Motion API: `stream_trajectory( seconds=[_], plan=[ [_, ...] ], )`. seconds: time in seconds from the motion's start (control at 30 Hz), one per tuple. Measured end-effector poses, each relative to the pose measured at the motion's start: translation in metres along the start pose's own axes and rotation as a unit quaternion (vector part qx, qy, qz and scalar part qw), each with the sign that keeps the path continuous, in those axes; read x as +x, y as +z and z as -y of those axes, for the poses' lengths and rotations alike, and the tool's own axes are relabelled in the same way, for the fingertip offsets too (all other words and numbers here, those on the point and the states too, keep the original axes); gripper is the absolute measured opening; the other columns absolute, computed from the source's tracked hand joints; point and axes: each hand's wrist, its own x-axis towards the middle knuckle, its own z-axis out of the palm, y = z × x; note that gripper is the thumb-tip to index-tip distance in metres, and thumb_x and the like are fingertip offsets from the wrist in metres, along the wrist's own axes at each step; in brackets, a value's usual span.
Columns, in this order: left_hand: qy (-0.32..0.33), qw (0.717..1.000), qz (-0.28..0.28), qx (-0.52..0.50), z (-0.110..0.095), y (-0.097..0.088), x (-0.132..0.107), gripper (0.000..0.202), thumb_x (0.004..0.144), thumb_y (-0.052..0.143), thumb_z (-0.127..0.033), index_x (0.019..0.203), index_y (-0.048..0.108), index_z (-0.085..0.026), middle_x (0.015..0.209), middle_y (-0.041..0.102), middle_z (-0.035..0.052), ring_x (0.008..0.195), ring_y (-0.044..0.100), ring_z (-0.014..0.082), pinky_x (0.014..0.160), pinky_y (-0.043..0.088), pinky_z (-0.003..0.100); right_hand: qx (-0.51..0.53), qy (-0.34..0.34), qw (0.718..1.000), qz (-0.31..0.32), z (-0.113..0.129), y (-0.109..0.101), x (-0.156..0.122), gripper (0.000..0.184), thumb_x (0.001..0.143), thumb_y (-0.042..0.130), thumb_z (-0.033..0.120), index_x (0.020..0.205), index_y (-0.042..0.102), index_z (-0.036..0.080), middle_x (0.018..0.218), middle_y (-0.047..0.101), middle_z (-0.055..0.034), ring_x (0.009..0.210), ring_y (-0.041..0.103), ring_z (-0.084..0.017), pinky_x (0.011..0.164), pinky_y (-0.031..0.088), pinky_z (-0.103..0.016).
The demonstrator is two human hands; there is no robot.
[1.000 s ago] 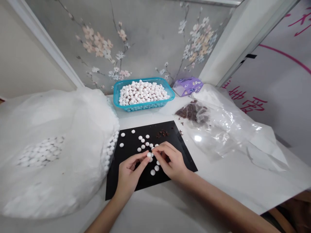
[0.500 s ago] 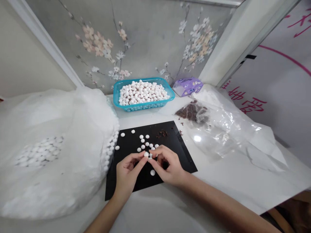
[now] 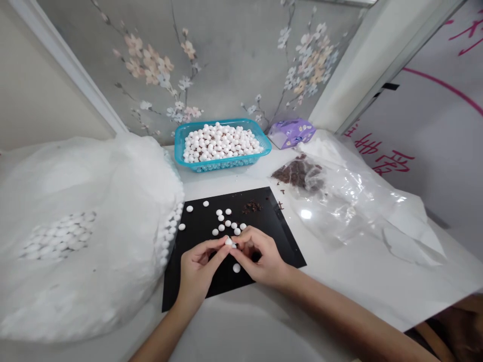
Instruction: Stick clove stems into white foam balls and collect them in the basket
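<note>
Between thumb and finger my left hand point(image 3: 199, 264) pinches a small white ball point(image 3: 228, 242) above the black mat point(image 3: 222, 289). My right hand point(image 3: 263, 256) is closed in a pinch right beside it, its fingertips meeting the ball's right side. Whatever small piece the right fingers hold is hidden. Several loose white balls point(image 3: 228, 223) lie on the mat just beyond my fingers, and a single white ball point(image 3: 236, 268) rests nearer, under my right hand. A little heap of small brown pieces point(image 3: 252, 206) sits at the mat's far right.
A turquoise basket point(image 3: 181, 162) heaped with white balls stands at the back. To the left bulges a big translucent bag point(image 3: 94, 286) of white balls. On the right lie a clear bag point(image 3: 332, 216) with brown pieces and a purple packet point(image 3: 292, 133) by the wall.
The ball in my left fingers has turned slightly and shifted a little to the right, closer to the right fingertips. Both hands otherwise keep their place.
</note>
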Motion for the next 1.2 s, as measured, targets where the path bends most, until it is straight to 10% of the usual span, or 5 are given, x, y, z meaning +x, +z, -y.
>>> stream_trajectory(
  seconds=[0.53,0.67,0.8,1.2],
  plan=[
    [0.082,0.991,-0.011,0.107,0.002,-0.002,-0.001,0.014,0.074,0.067,-0.027,0.086,0.069,-0.019,0.083,0.071,0.0019,0.075,0.065,0.0148,0.072,0.054,0.025,0.012,0.059,0.993,0.106,0.007,-0.025,0.019,0.009,0.080,0.056,0.021,0.088,0.059,0.017,0.079,0.054,-0.0016,0.051,0.046,-0.006,0.044,0.038,-0.019],
    [0.242,0.920,-0.107,0.290,-0.007,-0.016,0.010,0.014,0.078,0.062,-0.024,0.091,0.066,-0.020,0.084,0.068,0.0017,0.074,0.061,0.0145,0.075,0.050,0.028,-0.169,0.078,0.982,-0.026,-0.015,-0.043,0.029,0.017,0.084,0.049,0.022,0.096,0.062,0.020,0.084,0.057,-0.0028,0.051,0.046,-0.007,0.049,0.042,-0.023],
    [0.293,0.832,-0.128,0.453,-0.011,-0.028,0.026,0.013,0.079,0.059,-0.025,0.090,0.064,-0.019,0.094,0.065,0.0059,0.090,0.057,0.0217,0.086,0.044,0.038,-0.300,0.087,0.950,-0.002,-0.032,-0.051,0.032,0.028,0.087,0.044,0.023,0.109,0.061,0.023,0.095,0.057,-0.0054,0.053,0.048,-0.010,0.054,0.044,-0.027],
    [0.215,0.807,-0.091,0.543,-0.005,-0.031,0.027,0.030,0.086,0.038,-0.020,0.107,0.060,-0.016,0.119,0.053,0.0124,0.110,0.048,0.0296,0.092,0.041,0.043,-0.357,0.074,0.931,0.027,-0.031,-0.047,0.030,0.015,0.087,0.047,0.026,0.086,0.062,0.023,0.095,0.058,-0.0024,0.056,0.051,-0.009,0.054,0.040,-0.024]
  ],
)
